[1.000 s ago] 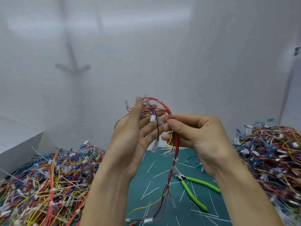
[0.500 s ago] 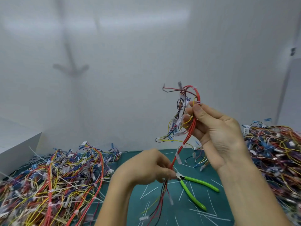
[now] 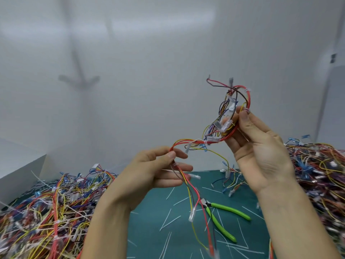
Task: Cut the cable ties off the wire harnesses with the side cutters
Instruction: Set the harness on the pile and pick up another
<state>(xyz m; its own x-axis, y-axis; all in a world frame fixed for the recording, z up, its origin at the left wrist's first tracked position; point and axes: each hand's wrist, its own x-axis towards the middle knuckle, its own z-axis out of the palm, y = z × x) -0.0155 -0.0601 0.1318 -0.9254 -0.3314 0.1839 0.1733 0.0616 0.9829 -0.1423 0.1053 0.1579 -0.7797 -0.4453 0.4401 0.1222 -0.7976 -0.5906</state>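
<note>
Off the left edge of the green mat, a white box stands against the wall, and beside it a heap of wire harnesses in red, yellow, blue and white spills onto the mat's left side, many of them still bound with white ties. Above the mat's middle, the left hand is raised, its thumb and forefinger pinching the red and yellow wires of one wire harness, while the other fingers lie loosely stretched below. From that pinch loose wire ends with clear plugs hang down toward the mat, and the bundle runs up and to the right. A white cable tie wraps the bundle between the two hands, and others ring the red loop at its top. On the mat's bare middle lie scattered cut tie pieces, thin and white. The side cutters with bright green handles lie flat on the mat below the harness, untouched, jaws pointing up-left. A small loose bunch of wires rests on the mat's far edge. Above the mat's right part the right hand grips the looped upper end of the harness, thumb pressing it against the curled fingers. A second heap of harnesses covers the mat's right side.
</note>
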